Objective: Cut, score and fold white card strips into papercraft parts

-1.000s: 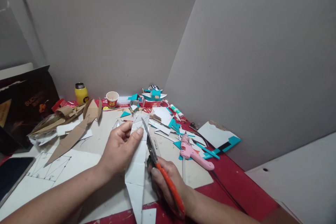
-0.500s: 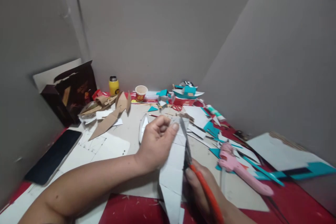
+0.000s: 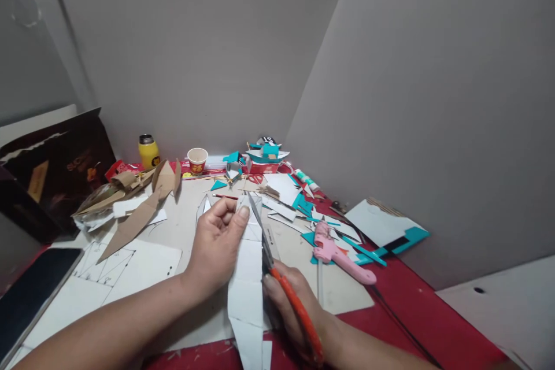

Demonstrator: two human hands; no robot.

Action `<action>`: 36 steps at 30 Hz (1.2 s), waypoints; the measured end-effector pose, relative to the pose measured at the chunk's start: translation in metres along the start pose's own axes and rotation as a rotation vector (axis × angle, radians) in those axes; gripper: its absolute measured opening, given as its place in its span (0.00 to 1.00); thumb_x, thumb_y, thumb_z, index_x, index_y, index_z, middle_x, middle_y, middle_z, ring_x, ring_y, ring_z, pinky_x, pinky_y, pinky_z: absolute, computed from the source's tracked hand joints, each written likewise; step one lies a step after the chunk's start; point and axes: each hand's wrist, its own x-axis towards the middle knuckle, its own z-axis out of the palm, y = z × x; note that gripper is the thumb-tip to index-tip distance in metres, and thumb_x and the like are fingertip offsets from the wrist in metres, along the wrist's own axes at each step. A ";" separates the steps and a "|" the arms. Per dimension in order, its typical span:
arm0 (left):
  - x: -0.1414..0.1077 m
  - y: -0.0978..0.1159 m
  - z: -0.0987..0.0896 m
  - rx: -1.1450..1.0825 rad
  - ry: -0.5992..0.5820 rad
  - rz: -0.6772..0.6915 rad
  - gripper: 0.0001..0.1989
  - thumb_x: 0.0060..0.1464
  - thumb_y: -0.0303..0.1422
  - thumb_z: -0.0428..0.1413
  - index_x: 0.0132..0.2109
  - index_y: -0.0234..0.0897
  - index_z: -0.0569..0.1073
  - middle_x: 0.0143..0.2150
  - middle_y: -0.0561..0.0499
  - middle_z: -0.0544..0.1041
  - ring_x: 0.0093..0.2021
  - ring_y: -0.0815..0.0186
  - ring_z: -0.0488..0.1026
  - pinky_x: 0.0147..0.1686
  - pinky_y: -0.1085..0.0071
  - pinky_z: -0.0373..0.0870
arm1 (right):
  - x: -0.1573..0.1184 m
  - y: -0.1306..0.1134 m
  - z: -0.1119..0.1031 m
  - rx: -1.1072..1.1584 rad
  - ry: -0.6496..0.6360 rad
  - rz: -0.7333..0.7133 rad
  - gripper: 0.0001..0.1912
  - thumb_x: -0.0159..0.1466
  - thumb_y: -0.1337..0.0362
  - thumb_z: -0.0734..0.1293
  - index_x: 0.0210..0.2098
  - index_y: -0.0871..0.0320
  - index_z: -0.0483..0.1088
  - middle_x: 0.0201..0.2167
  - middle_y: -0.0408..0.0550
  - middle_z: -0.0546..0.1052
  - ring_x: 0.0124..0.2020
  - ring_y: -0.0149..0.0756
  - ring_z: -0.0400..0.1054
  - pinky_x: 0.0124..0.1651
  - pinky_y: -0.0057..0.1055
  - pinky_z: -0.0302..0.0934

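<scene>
My left hand [image 3: 219, 240] pinches the upper part of a long white card strip [image 3: 246, 283] between thumb and fingers. The strip has fold lines across it and narrows toward the bottom of the view. My right hand [image 3: 295, 300] is wrapped round orange-handled scissors [image 3: 299, 306]. Their dark blades point up and away, along the strip's right edge, with the tips near its top end. Part of the right fingers is hidden behind the handles. Under both hands lies a pale board [image 3: 347, 292] on a red table.
A pink glue gun [image 3: 342, 254] lies right of my hands, among teal and white scraps. Brown card shapes [image 3: 134, 222], a dark phone [image 3: 34, 295] and a dark box [image 3: 60, 173] are left. A yellow bottle [image 3: 148, 151], paper cup [image 3: 198, 162] and teal model boat [image 3: 266, 154] stand behind.
The view has turned right, so the table things and both hands appear farther left. My hands keep hold of the strip and scissors, with the blades still along the right edge.
</scene>
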 end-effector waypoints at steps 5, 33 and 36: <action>0.003 0.001 -0.001 -0.031 -0.006 -0.088 0.12 0.53 0.39 0.59 0.31 0.36 0.67 0.23 0.59 0.67 0.21 0.76 0.61 0.21 0.82 0.61 | 0.000 -0.002 -0.001 0.014 0.010 0.017 0.19 0.67 0.50 0.55 0.27 0.57 0.59 0.21 0.39 0.58 0.22 0.29 0.51 0.25 0.26 0.53; 0.008 -0.008 -0.007 0.245 -0.476 -0.350 0.10 0.53 0.37 0.59 0.33 0.34 0.81 0.29 0.49 0.79 0.29 0.68 0.71 0.32 0.75 0.66 | 0.016 -0.024 -0.024 0.366 0.249 0.198 0.15 0.54 0.56 0.71 0.30 0.58 0.65 0.20 0.38 0.70 0.17 0.25 0.60 0.19 0.22 0.55; 0.008 -0.006 -0.005 0.244 -0.482 -0.374 0.10 0.52 0.37 0.60 0.34 0.35 0.81 0.27 0.50 0.79 0.28 0.68 0.71 0.30 0.75 0.66 | 0.014 -0.023 -0.022 0.377 0.211 0.178 0.11 0.57 0.58 0.69 0.30 0.58 0.65 0.19 0.39 0.71 0.16 0.25 0.59 0.18 0.22 0.55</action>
